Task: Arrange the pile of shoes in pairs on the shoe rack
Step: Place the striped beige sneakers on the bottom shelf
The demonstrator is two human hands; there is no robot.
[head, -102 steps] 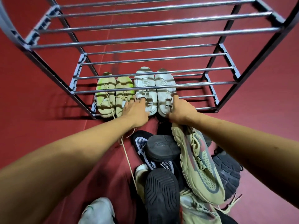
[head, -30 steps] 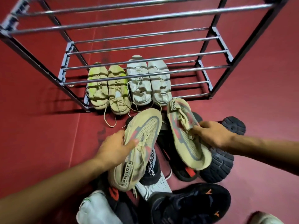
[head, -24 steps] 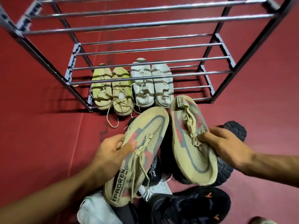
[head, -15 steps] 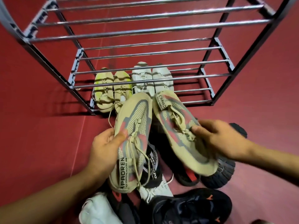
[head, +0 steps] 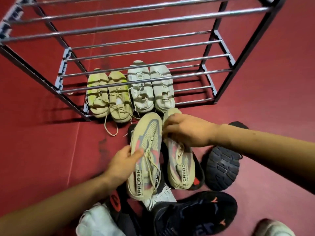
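Both tan sneakers have turned since a moment ago, so their toes now point at the shoe rack (head: 223, 86). On its bottom shelf sit two pairs, yellow-green sneakers (head: 109, 94) and white sneakers (head: 151, 87), toes pointing away. Left hand (head: 122, 162) fingers squeeze the left tan sneaker (head: 146, 150). Right hand (head: 187, 130) fingers squeeze the right tan sneaker (head: 180, 169). Both are just before the rack, side by side, above the shoe pile (head: 196, 213).
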